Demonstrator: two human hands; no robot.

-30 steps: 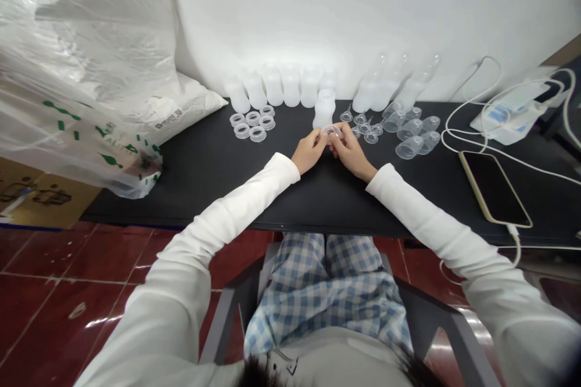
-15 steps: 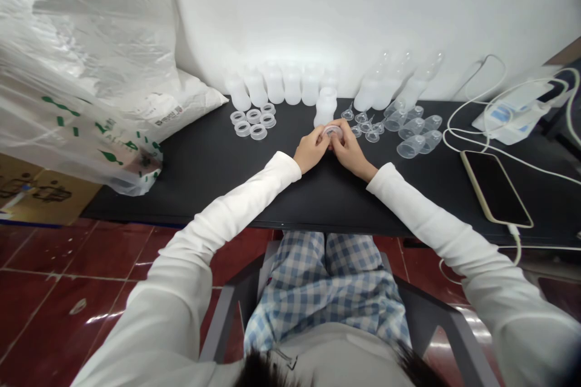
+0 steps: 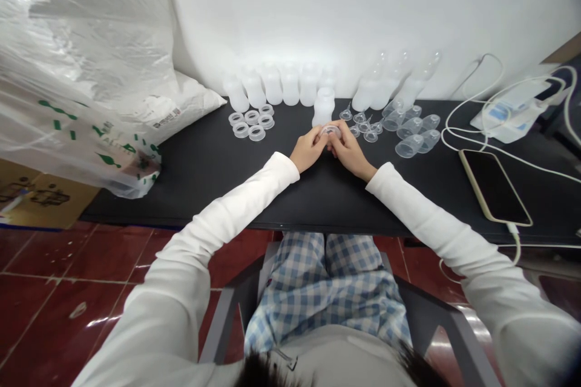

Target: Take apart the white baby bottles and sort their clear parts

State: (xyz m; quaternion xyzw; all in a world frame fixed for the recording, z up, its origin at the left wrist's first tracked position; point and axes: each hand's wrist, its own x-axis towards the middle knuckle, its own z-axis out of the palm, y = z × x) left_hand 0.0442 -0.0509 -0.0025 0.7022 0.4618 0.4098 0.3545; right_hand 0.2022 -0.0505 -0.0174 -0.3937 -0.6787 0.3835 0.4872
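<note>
My left hand and my right hand meet over the table, both closed on one translucent bottle collar ring. The thumbs press at its near side; a clear piece seems to sit inside it, partly hidden by the fingers. Just behind my hands stands an open white baby bottle. Right of them lie several clear nipples, and beyond those several clear domed caps. Loose collar rings are grouped at the left.
Several white bottles stand along the wall, and capped bottles stand right of them. A phone on a cable lies at the right, near a white power strip. Large plastic bags fill the left side of the black table.
Both hands stay together on the ring, with a slight shift of the fingers around it. The whole view has moved a little; nothing else differs visibly.
</note>
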